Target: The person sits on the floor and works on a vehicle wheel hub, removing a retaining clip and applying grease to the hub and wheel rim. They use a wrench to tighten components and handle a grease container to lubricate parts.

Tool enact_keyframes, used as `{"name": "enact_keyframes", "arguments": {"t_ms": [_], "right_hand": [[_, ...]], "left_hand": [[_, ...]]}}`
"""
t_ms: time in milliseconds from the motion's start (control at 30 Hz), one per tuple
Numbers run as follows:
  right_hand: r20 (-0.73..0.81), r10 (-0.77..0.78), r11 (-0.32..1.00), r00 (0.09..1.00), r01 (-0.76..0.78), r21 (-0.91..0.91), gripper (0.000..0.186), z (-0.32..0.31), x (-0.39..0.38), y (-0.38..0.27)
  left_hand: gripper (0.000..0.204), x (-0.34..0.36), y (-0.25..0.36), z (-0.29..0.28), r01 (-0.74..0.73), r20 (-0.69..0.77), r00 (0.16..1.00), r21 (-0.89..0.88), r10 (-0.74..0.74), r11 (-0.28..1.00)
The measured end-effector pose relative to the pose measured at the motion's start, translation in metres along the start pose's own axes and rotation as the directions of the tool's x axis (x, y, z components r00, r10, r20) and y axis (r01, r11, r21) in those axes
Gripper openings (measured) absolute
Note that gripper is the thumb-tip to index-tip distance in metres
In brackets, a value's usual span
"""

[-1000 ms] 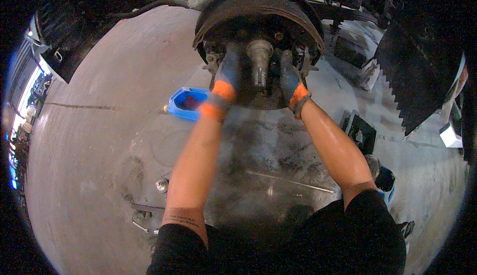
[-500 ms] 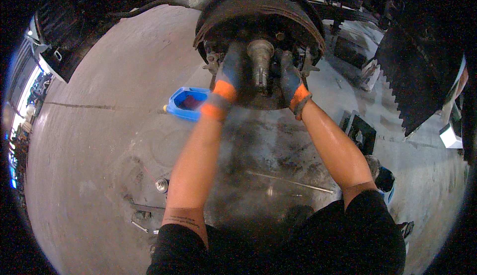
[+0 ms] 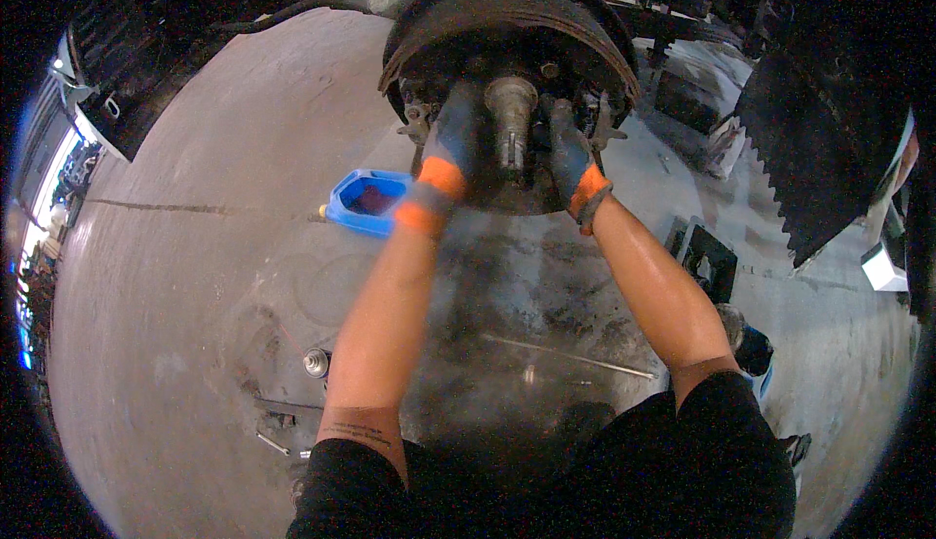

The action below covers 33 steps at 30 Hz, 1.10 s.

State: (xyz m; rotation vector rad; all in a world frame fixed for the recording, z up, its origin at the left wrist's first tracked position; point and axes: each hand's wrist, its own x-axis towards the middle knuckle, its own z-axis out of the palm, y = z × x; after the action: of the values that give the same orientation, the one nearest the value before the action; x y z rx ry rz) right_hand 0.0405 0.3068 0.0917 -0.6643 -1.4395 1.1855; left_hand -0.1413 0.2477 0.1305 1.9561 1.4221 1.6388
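A drum brake assembly (image 3: 507,37) fills the top middle, with a curved brake shoe (image 3: 575,40) along its upper rim. From its centre a greasy axle spindle (image 3: 511,115) points toward me. I wear dark gloves with orange cuffs. My left hand (image 3: 458,134) reaches into the brake just left of the spindle; its fingers are lost in shadow. Close by on the spindle's right, my right hand (image 3: 568,144) has its fingers bent in against the dark lower brake parts. What it grips there is hidden.
A blue drain pan (image 3: 343,210) with dark reddish liquid stands on the floor left of my left wrist. A long metal bar (image 3: 575,357) lies below the brake. A spray can (image 3: 316,363) and a wrench (image 3: 273,443) are by my left arm. A dark jagged-edged panel (image 3: 799,149) hangs at right.
Hardly anything differs. Both hands stay at the brake beside the spindle, and the floor items lie as before.
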Motion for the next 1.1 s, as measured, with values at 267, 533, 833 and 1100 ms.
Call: {"name": "enact_keyframes", "arguments": {"t_ms": [267,533,833,1100], "right_hand": [[0.066,0.220,0.954,0.973,-0.229,0.194,0.067,0.015,-0.027,-0.056],[0.023,0.185,0.972,0.982,-0.186,0.146,0.065,0.012,-0.023,-0.049],[0.049,0.179,0.965,0.983,-0.185,0.183,0.066,0.014,-0.024,-0.050],[0.057,0.190,0.965,0.980,-0.197,0.173,0.061,0.013,-0.027,-0.056]], "left_hand": [[0.029,0.000,0.002,-0.002,-0.162,-0.004,0.985,0.337,0.174,0.928],[0.059,-0.005,0.024,-0.008,-0.169,0.076,0.986,0.428,0.151,0.888],[0.033,-0.009,0.020,-0.007,-0.195,0.037,0.979,0.461,0.200,0.866],[0.047,-0.005,0.027,-0.004,-0.227,-0.014,0.971,0.269,0.240,0.936]]}}
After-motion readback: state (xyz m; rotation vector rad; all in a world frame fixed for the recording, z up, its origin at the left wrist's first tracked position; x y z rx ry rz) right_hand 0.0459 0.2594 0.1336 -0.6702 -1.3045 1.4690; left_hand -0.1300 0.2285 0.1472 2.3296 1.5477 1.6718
